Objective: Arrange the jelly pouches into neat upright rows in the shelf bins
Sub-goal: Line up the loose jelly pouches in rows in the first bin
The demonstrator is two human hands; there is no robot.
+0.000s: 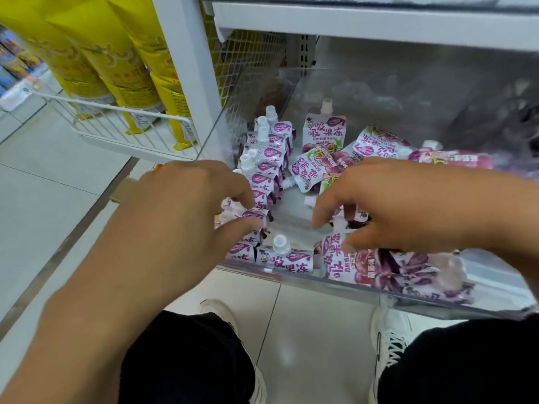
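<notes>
From the head view, purple jelly pouches (323, 132) fill a clear shelf bin (344, 282): a row stands upright along its left wall, while others lie tumbled in the middle and at the right. The left hand (186, 205) pinches a pouch in the left row, its grip narrow around it. The right hand (402, 205) hovers over the loose pouches at the front, fingers curled downward, though I cannot tell whether its grip holds one.

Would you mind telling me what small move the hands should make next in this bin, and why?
Probably the right hand should lift the flat pouch under its fingers and stand it beside the upright row: that row lines the bin's left wall, while pouches on the right lie tumbled.
</notes>
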